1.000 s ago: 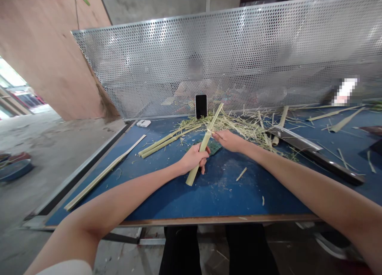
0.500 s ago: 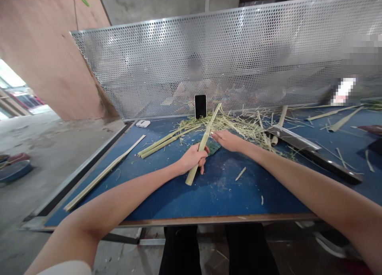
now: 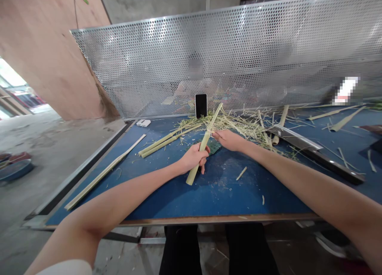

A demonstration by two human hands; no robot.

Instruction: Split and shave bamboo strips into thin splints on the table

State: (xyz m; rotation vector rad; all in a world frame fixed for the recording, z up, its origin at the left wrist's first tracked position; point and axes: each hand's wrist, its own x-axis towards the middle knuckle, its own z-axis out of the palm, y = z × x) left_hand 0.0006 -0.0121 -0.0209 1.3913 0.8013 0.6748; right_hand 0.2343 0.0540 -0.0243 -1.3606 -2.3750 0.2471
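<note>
One stalk (image 3: 205, 141) over table (image 3: 167, 203), left hand (image 3: 192, 159) clenched round it; right hand (image 3: 229, 139) curled alongside, can't tell its grip. From stalk: strip (image 3: 104, 174) 9 o'clock, knife (image 3: 316, 155) 3, shavings (image 3: 240, 125) 1-2, phone (image 3: 201, 106) 12, mesh (image 3: 155, 64) behind.

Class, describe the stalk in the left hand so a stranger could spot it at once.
Find the blue table before the perforated metal panel. Near the table's middle, this side of the shavings, the left hand grips one pale green stalk. That grip sets it apart from the two stalks lying together at its left.
</note>
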